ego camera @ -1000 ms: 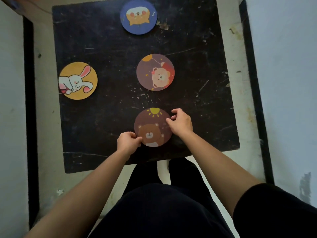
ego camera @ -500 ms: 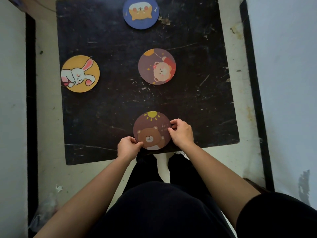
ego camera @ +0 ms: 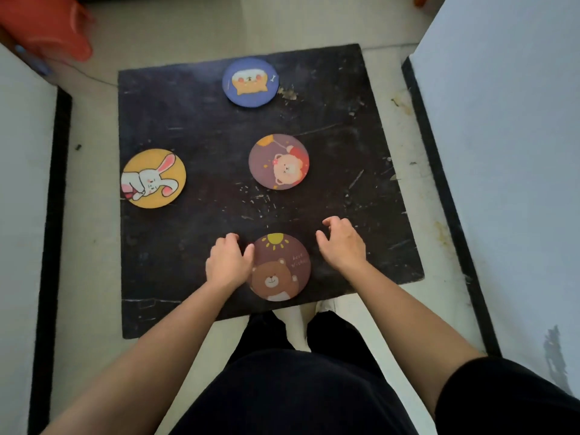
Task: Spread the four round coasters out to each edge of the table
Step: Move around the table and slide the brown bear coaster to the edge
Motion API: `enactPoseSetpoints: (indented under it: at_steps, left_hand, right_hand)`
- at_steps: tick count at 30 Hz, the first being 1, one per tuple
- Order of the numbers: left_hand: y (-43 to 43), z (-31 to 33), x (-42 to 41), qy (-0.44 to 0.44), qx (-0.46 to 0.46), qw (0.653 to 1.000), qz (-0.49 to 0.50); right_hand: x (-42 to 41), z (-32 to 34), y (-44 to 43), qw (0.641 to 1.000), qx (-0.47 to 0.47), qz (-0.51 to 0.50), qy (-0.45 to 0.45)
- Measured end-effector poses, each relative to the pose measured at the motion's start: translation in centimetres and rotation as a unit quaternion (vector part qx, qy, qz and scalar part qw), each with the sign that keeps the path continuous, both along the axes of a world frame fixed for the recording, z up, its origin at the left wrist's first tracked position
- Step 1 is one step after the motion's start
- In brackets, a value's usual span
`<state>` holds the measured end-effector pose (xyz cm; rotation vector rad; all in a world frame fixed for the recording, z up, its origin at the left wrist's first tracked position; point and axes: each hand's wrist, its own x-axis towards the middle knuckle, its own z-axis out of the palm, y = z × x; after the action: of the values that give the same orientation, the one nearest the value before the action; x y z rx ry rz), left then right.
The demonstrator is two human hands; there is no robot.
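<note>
Head view: my left hand sits beside the bear coaster, fingers curled loosely and gripping nothing; its thumb side just overlaps the coaster's left rim, and I cannot tell whether it touches. My right hand hangs just right of that coaster, apart from it, fingers bent and spread, empty as well.

The bear coaster lies flat near the table's near edge, roughly midway along it, picture side up with a yellow sun above the bear.

The rabbit coaster lies flat at the left edge, its rim reaching the table's side. The blue coaster lies flat at the far edge, close to the middle of that side. The pink-bear coaster lies flat near the table's centre, well apart from the right edge, and between the blue one and the bear one.

No container is on the table; the four coasters lie singly on the scratched black top, none overlapping.

An orange object shows at the upper left, off the table, blurred. White panels with dark trim stand on both sides of the table, and my dark trousers fill the bottom of the view.
</note>
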<state>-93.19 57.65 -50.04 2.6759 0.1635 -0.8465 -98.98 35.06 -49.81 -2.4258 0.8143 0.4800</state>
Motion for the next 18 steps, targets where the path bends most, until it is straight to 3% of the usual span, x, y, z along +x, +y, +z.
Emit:
enactPoseSetpoints:
  at_steps: [8,18]
  left_hand:
    - [-4.9,8.2,8.4,-0.181,-0.064,0.975,-0.109]
    - [-14.9,12.2,7.0,-0.255,-0.076,0.950,-0.165]
  right_hand:
    - [3.0,9.6,-6.7,0.984,-0.096,-0.065,-0.138]
    - [0.4,12.2,-18.0,0.960,-0.196,-0.006,-0.198]
